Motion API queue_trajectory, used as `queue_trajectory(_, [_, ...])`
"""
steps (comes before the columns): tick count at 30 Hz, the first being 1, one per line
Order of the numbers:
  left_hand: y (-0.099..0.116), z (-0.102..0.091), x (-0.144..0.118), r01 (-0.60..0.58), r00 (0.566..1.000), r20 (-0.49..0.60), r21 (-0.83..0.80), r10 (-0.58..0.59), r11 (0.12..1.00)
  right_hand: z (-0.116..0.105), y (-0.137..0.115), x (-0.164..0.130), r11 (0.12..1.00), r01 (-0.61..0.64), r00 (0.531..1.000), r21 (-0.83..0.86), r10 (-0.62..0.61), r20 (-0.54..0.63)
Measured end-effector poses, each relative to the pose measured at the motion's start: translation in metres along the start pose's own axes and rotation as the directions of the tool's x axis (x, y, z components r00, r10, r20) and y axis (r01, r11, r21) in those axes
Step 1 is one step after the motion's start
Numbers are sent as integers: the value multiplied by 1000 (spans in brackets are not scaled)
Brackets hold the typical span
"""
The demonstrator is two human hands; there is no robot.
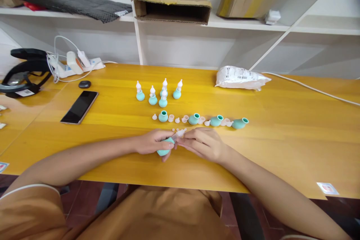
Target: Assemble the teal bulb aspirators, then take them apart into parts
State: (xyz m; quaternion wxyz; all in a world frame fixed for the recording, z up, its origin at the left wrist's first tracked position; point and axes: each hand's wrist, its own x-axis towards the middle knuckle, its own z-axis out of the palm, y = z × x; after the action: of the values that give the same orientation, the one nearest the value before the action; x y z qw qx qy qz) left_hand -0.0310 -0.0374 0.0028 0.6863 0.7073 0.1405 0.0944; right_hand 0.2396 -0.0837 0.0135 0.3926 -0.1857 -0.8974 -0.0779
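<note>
While our left hand [150, 141] grips the teal bulb [164, 149] just above the table [281, 150], we should keep it steady as our right hand [204, 143] fingers pinch what looks like a clear tip [180, 133] squarely into its mouth.

Glossy, varnished yellow wooden table [281, 127]; smooth, matt teal rubber bulbs [240, 123] at its twelve o'clock; glass-glossy black phone [79, 107] at ten; rough brown cardboard box [171, 5].

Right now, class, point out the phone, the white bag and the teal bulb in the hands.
phone [79, 107], head view, screen middle
white bag [242, 78], head view, its middle
teal bulb [164, 150], head view, rounded body
</note>
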Motion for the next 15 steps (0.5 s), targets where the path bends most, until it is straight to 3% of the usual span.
queue_trajectory(8, [9,-3,2,44,998,54,-155,-36,987,-2,1,-1,999,34,999,-12,-34,-8])
queue_trajectory(15, [7,-5,1,68,996,73,-197,-54,978,-4,1,1,998,3,997,62,-8,70])
